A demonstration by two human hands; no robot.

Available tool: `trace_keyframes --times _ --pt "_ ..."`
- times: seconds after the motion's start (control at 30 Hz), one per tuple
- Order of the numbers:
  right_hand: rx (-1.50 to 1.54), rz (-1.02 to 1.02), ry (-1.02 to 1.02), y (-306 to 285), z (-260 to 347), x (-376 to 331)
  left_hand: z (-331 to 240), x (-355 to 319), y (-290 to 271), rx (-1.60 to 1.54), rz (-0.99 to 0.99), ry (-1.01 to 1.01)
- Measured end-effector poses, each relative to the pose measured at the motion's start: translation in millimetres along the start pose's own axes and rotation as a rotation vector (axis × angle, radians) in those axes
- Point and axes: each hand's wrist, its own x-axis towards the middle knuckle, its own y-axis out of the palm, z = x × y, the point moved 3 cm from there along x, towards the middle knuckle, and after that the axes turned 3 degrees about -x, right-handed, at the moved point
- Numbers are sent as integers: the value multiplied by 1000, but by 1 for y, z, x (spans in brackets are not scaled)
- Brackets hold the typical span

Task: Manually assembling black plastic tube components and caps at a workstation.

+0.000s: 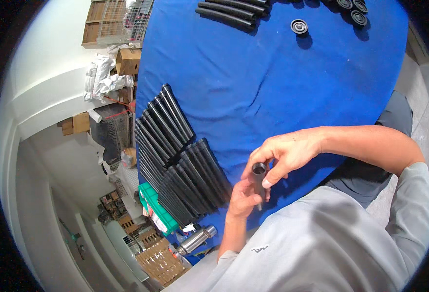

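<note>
A black tube (258,182) stands roughly upright between my hands close to my body, its round open end facing up. My left hand (243,199) is wrapped round its lower part, thumb across the side. From the right, my right hand (292,155) grips it near the top, with thumb and fingers on either side of the rim. To the left on the blue cloth lie two rows of similar black tubes, an upper row (168,127) and a lower row (195,180). The fingers partly hide the held tube.
Black thicker tubes (231,14) lie at the far edge. One round black ridged cap (299,27) sits apart from several others (359,18) at the far right. Near the left edge stand a green basket (158,210) and a steel flask (196,240). Blue cloth (282,87) covers the table.
</note>
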Motion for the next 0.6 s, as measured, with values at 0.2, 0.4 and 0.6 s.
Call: trace_keyframes --times 0.2,0.4,0.6 --pt "59 98 -31 10 3 -2 3 -3 6 -82 29 -41" --pt "65 111 -33 9 -1 -1 11 -7 2 -164 143 -75" --pt "55 107 -48 10 0 -2 14 -5 11 -177 110 -43"
